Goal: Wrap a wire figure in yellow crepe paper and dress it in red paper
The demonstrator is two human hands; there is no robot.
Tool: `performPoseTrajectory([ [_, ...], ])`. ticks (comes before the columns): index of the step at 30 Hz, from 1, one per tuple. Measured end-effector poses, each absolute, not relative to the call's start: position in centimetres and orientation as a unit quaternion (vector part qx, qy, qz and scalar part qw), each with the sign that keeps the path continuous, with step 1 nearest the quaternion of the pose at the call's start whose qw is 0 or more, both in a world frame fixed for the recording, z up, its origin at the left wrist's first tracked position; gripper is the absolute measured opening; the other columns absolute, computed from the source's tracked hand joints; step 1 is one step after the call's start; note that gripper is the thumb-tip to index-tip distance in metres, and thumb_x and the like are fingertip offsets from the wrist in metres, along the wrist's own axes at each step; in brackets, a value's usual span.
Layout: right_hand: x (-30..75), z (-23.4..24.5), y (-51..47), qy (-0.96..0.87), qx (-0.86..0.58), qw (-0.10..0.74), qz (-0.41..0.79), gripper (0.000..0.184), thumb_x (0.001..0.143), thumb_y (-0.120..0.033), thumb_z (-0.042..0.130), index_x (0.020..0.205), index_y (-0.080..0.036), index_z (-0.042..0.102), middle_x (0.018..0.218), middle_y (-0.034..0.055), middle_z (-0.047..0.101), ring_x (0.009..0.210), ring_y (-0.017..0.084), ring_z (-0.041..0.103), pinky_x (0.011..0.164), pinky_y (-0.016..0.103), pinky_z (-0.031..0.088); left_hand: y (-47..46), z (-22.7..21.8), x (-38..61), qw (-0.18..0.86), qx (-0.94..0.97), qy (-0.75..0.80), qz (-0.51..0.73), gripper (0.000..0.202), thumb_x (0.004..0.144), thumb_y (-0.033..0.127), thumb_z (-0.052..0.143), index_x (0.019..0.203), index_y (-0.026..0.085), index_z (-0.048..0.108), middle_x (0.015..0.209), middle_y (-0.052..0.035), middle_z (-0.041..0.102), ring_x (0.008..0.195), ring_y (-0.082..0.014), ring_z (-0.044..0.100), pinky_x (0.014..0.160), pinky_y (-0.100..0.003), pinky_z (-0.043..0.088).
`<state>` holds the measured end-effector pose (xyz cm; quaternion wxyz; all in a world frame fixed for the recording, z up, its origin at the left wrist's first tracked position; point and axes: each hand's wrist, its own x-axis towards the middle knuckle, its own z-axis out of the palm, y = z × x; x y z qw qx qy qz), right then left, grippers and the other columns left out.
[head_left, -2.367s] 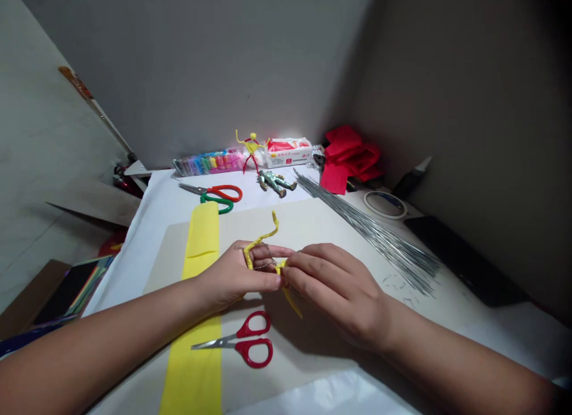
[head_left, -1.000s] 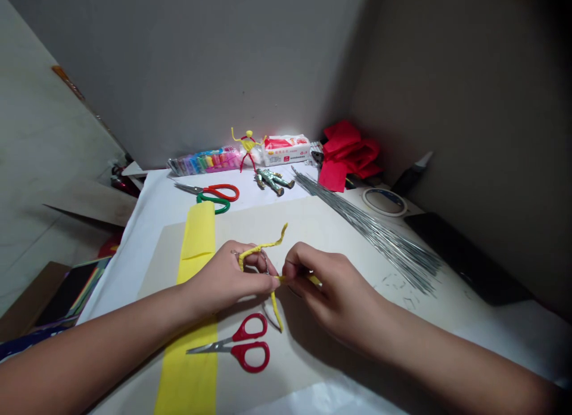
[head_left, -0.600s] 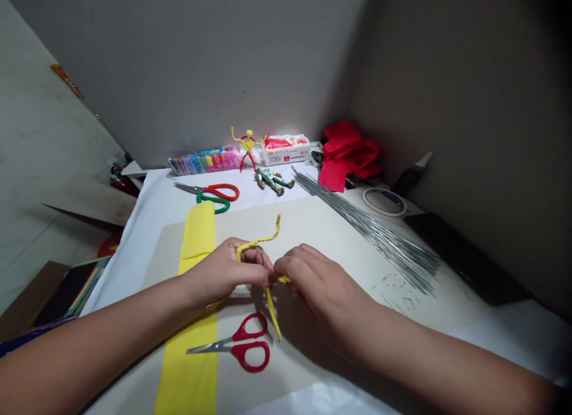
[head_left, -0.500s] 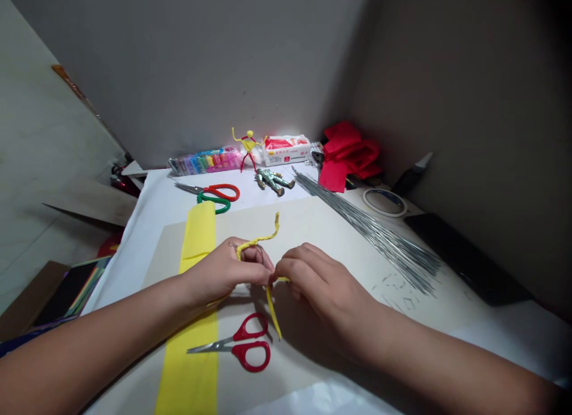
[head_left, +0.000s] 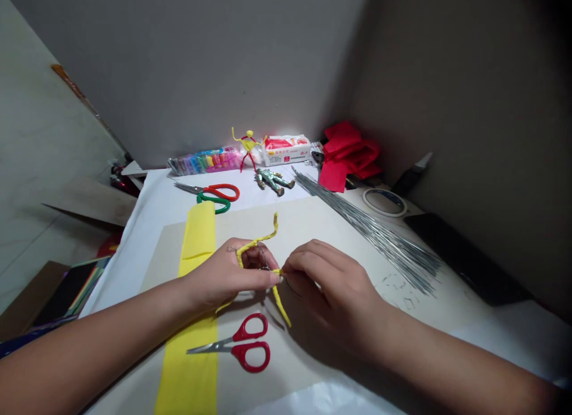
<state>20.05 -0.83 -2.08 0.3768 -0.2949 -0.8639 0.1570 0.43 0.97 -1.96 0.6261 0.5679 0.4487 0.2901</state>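
Pinched in my left hand [head_left: 239,272] is a wire figure [head_left: 252,244] wrapped in yellow crepe paper, with bare twisted wire showing between its limbs. One wrapped limb rises above the hand; another hangs below the fingertips. My right hand [head_left: 328,278] is closed at the same spot, its thumb and fingers pinching a short yellow end beside my left fingertips. A thin dark strand runs under the right fingers. Below the hands lie red-handled scissors [head_left: 250,343], partly over a long yellow crepe paper strip [head_left: 192,355].
Behind are red-and-green-handled scissors [head_left: 218,192], a yellow-and-red wire figure [head_left: 249,145], a silvery toy figure [head_left: 272,180], coloured clay packs [head_left: 208,160] and a white package [head_left: 287,151]. To the right lie a wire bundle [head_left: 366,224], red crepe paper [head_left: 351,155], a tape roll [head_left: 384,202] and a black tablet-like slab [head_left: 465,257].
My right hand has shifted slightly right, baring more of the pinched yellow end. The hanging yellow limb has swung right, and the figure has turned a little.
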Motion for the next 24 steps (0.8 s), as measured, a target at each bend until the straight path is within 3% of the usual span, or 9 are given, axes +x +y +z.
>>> performPoseTrajectory([
  [11, 19.9, -1.8, -0.7, -0.831, -0.355, 0.338, 0.261, 0.009, 0.084, -0.009, 0.048, 0.081, -0.015, 0.054, 0.076, 0.0028, 0.055, 0.069, 0.012, 0.049, 0.063, 0.023, 0.039, 0.1, -1.2, 1.4, 0.567, 0.599, 0.497, 0.269, 0.011, 0.069, 0.02, 0.069, 0.079, 0.016, 0.067, 0.076, -0.0009, 0.067, 0.074, -0.0137, 0.059, 0.071, -0.024, 0.045],
  [19, 19.7, -1.8, -0.8, -0.829, -0.361, 0.322, 0.281, 0.014, 0.082, -0.004, 0.048, 0.083, -0.016, 0.056, 0.079, 0.003, 0.059, 0.072, 0.012, 0.053, 0.066, 0.022, 0.041, -0.1, -0.9, 1.6, 0.55, 0.598, 0.521, 0.261, 0.008, 0.07, 0.018, 0.065, 0.063, 0.015, 0.063, 0.058, 0.0012, 0.061, 0.059, -0.0114, 0.053, 0.059, -0.023, 0.041],
  [24, 20.2, -1.7, -0.5, -0.846, -0.322, 0.344, 0.249, 0.018, 0.085, -0.008, 0.051, 0.099, -0.017, 0.056, 0.089, 0.0037, 0.062, 0.081, 0.013, 0.055, 0.073, 0.025, 0.043, 0.3, -1.3, 0.9, 0.572, 0.578, 0.504, 0.291, 0.009, 0.071, 0.016, 0.063, 0.062, 0.015, 0.064, 0.058, 0.0007, 0.062, 0.058, -0.0111, 0.052, 0.061, -0.024, 0.041],
])
